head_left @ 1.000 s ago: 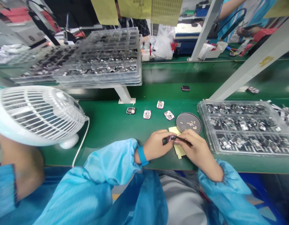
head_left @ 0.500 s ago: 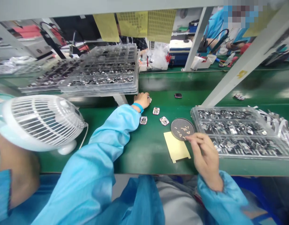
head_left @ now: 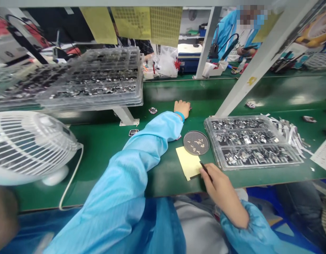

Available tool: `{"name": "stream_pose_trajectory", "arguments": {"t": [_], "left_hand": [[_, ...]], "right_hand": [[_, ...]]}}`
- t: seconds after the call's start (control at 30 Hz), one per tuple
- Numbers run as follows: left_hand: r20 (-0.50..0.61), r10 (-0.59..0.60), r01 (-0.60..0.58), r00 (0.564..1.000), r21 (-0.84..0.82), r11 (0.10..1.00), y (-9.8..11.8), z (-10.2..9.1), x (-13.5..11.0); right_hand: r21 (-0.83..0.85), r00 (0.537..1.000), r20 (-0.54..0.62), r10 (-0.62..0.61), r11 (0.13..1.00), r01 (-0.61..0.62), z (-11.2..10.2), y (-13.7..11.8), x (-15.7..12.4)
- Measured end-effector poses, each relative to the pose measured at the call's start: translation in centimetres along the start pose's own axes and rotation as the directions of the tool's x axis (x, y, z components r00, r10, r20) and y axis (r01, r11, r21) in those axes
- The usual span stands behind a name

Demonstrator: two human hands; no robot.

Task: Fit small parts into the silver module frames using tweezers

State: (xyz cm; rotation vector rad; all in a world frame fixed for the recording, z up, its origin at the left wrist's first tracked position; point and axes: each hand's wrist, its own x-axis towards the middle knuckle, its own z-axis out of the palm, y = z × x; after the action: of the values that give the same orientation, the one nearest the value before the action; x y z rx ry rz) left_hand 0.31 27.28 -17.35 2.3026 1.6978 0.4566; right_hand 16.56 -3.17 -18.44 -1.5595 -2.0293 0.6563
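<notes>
Small pinkish case (head_left: 190,108) shows beside the left hand (head_left: 182,107), grip unclear, over the green desk (head_left: 160,180); the right hand (head_left: 218,183) pinches a slim black tool (head_left: 205,171); loose tan pieces (head_left: 198,142) suggest work remains.

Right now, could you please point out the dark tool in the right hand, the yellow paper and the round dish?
Dark tool (head_left: 206,171): head view, middle of its shaft.
Yellow paper (head_left: 189,165): head view, middle of its sheet.
Round dish (head_left: 193,135): head view, bare mesh near far rim.
</notes>
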Motion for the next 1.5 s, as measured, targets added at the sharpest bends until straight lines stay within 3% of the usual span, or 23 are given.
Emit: {"name": "stream_pose_trajectory", "arguments": {"t": [0.07, 0.13, 0.17, 0.23, 0.33, 0.4, 0.47, 0.53, 0.7, 0.87, 1.0, 1.07, 1.13, 1.2, 1.27, 1.4, 1.5], "left_hand": [[-0.025, -0.003, 0.002, 1.0, -0.048, 0.999, -0.4, -1.2, -1.7], [-0.015, 0.004, -0.007, 1.0, -0.253, 0.967, -0.7, -2.5, -4.4], [0.011, 0.008, -0.002, 1.0, -0.454, 0.891, -0.7, -3.1, -6.2], [0.132, -0.004, 0.11, 0.991, -0.803, 0.585, -0.5, -4.0, -10.3], [0.371, 0.084, 0.345, 0.925, -0.912, 0.223, 0.2, -4.5, -16.7], [0.432, 0.101, 0.418, 0.896, -0.898, 0.136, 0.6, -4.0, -20.0], [0.455, 0.07, 0.44, 0.888, -0.884, 0.16, 0.9, -3.1, -22.1], [0.463, 0.066, 0.442, 0.884, -0.874, 0.204, 1.1, -2.2, -23.3], [0.451, 0.112, 0.42, 0.886, -0.88, 0.221, 0.9, -1.2, -23.8], [0.438, 0.096, 0.411, 0.894, -0.886, 0.214, 0.8, -1.4, -24.0], [0.462, 0.092, 0.442, 0.882, -0.879, 0.182, 0.7, -1.2, -24.2], [0.409, 0.089, 0.37, 0.908, -0.884, 0.286, 0.5, -1.3, -24.3], [0.303, 0.126, 0.208, 0.944, -0.849, 0.485, 0.3, -1.6, -24.5], [0.225, 0.168, 0.058, 0.96, -0.742, 0.668, 0.1, -2.1, -24.6], [0.197, 0.154, 0.004, 0.968, -0.629, 0.778, 0.0, -2.8, -24.7], [0.153, 0.194, -0.082, 0.969, -0.541, 0.837, 0.0, -4.0, -24.3], [0.202, 0.261, -0.064, 0.944, -0.665, 0.744, 0.0, -4.1, -24.1]], "right_hand": [[0.113, 0.998, -0.024, -0.053, 0.992, 0.056, -0.4, -0.8, 0.1], [0.202, 0.984, -0.111, -0.138, 0.967, 0.159, -1.5, -1.2, 0.2], [0.217, 0.97, -0.163, -0.179, 0.953, 0.212, -2.1, -1.3, 0.3], [0.185, 0.946, -0.221, -0.238, 0.942, 0.28, -3.0, -0.9, 0.5], [0.091, 0.957, -0.133, -0.257, 0.958, 0.27, -3.3, 0.4, 0.7], [0.055, 0.97, -0.035, -0.243, 0.968, 0.244, -3.0, 1.2, 0.7], [0.028, 0.978, -0.007, -0.211, 0.977, 0.211, -2.7, 1.6, 0.8], [-0.002, 0.98, -0.052, -0.192, 0.981, 0.192, -2.6, 1.6, 1.1], [-0.002, 0.968, -0.081, -0.239, 0.971, 0.24, -1.6, 0.0, 2.8], [0.161, 0.951, -0.096, -0.295, 0.938, 0.307, -0.7, -0.9, 2.8], [0.236, 0.981, -0.126, -0.149, 0.956, 0.176, -1.2, 0.8, 1.4], [0.246, 0.994, -0.074, -0.086, 0.964, 0.102, -1.6, 1.7, 0.6], [0.264, 0.997, -0.064, -0.053, 0.962, 0.068, -1.8, 2.3, 0.0], [0.295, 0.994, -0.109, -0.029, 0.953, 0.06, -1.9, 2.4, -0.4], [0.281, 0.986, -0.164, -0.028, 0.957, 0.074, -1.8, 2.1, -0.4], [0.203, 0.969, -0.197, -0.147, 0.961, 0.187, -1.3, 1.3, -0.2], [0.259, 0.955, -0.227, -0.189, 0.934, 0.246, -1.0, 0.9, -0.4]]}}
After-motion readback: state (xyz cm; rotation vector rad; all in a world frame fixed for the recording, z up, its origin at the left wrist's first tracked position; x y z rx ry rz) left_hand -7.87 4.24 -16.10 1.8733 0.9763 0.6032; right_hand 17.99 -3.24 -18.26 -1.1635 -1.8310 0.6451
